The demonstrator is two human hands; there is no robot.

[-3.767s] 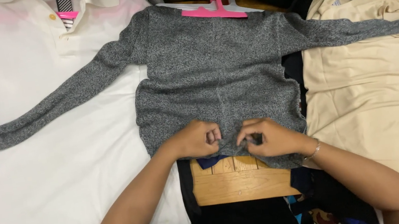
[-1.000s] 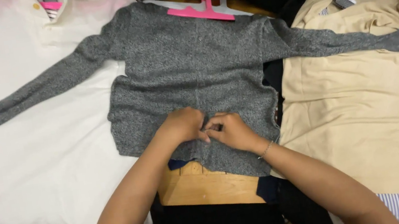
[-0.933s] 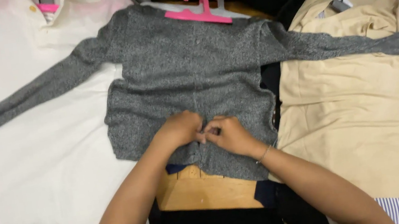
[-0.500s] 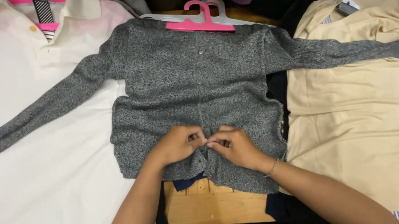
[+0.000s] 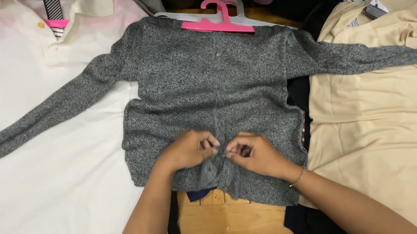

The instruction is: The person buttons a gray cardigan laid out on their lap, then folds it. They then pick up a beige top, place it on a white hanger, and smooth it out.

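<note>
Fingers of left hand [image 5: 187, 150], right hand [image 5: 255, 153] pinch grey cardigan [image 5: 205, 95] | pink hanger [image 5: 216, 21] at collar

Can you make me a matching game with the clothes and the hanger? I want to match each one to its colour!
Things:
1. cardigan
2. hanger
3. polo shirt
4. top

Colours:
A. pink
B. beige
C. grey
D. white

Pairs: 1-C, 2-A, 3-D, 4-B
</note>
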